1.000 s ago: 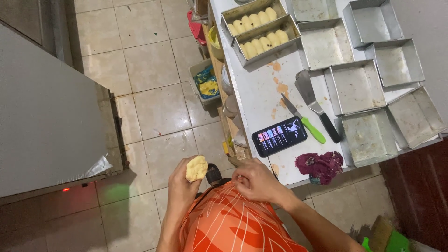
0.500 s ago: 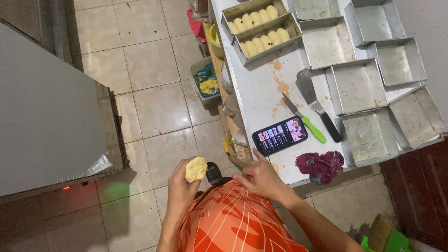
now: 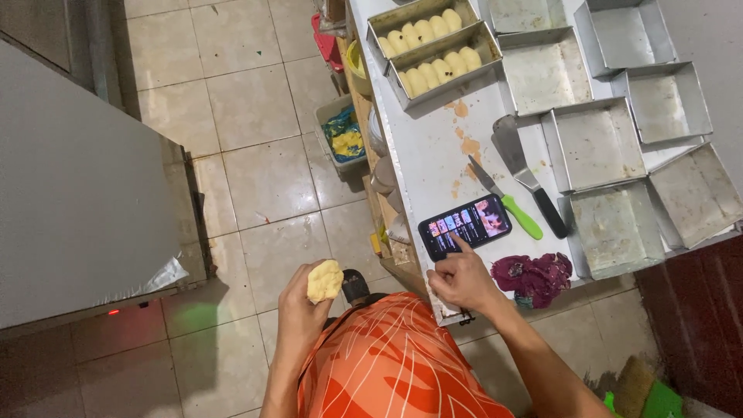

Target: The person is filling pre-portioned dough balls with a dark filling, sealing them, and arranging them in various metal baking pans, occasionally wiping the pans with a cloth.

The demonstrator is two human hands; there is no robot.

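The person's orange, white-lined garment (image 3: 395,356) fills the bottom of the view and hides the lower arms, and the near edge of the white bench (image 3: 433,155) is partly covered by the right hand (image 3: 462,280). What the small lit pictures on the black smartphone (image 3: 465,226) show is too small to tell.

The pale yellow lump of dough (image 3: 324,280) is rough and rounded. It sits in the left hand (image 3: 303,306), whose fingers are curled around it, held over the tiled floor (image 3: 255,139) and well apart from the bench. The right hand's forefinger is stretched out with its tip on the phone's screen, the other fingers folded in, holding nothing.

Two long metal baking tins (image 3: 433,48) at the bench's far end each hold a row of pale dough rolls. Several square metal tins (image 3: 600,143) lie bare alongside. On the floor, a grey tub (image 3: 340,139) holds yellow and blue material, hard to make out.
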